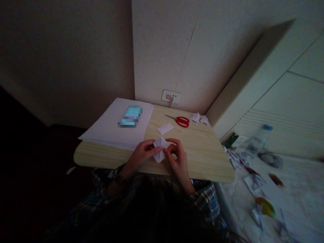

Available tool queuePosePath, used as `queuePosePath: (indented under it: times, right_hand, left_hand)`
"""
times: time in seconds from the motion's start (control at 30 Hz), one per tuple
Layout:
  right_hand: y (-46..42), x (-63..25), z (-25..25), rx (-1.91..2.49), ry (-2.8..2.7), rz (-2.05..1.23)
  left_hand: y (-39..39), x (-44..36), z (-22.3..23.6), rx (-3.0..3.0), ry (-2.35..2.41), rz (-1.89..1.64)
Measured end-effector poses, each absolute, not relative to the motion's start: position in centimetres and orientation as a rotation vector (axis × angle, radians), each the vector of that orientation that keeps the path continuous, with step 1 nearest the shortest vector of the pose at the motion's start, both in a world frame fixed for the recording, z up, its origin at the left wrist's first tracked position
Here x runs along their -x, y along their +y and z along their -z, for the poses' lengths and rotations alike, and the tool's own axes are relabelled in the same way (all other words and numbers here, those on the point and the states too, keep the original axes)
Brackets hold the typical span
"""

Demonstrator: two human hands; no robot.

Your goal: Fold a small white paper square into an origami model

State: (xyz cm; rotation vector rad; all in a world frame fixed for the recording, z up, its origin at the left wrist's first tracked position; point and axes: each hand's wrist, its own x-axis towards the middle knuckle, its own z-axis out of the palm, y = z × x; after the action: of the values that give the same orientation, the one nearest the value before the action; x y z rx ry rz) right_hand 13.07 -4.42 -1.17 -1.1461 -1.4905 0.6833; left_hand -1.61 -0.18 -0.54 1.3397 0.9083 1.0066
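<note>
Between both hands is a small piece of white folded paper (159,157), diamond-shaped with creases meeting along its middle. My left hand (142,152) is closed on its left side, with the thumb lying across the front. On the right edge, my right hand (178,156) pinches the same paper between thumb and fingers. Just beyond it, a small white paper rectangle (165,128) lies on the wooden table (202,152). Red-handled scissors (182,122) rest behind that, blades pointing left.
Large white sheets (101,130) cover the table's left side, with a blurred-out phone-like object (130,116) on top. Folded paper pieces (195,118) sit at the back right. A wall socket (171,97) holds a plug. Right of the table, a bottle (263,135) and scattered papers lie on a pale surface.
</note>
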Motion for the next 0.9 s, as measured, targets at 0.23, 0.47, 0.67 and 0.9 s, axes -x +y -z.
queuePosePath:
  times: [0.23, 0.47, 0.67, 0.9]
  right_hand:
    - [-4.47, -13.18, 1.16, 1.127, -1.503, -0.654]
    - [-4.38, -13.26, 1.16, 1.093, -1.486, -0.646]
    - [-4.05, -13.1, 1.37, 1.045, -1.642, -0.635]
    - [-4.05, -12.94, 1.31, 1.017, -1.693, -0.648]
  left_hand:
    - [-0.3, 1.44, 0.49, -1.339, 0.899, -0.979]
    - [-0.28, 1.53, 0.43, -1.206, 0.961, -1.143]
    - [-0.32, 1.71, 0.61, -1.167, 1.028, -1.243]
    - [-0.44, 1.62, 0.34, -1.11, 1.061, -1.267]
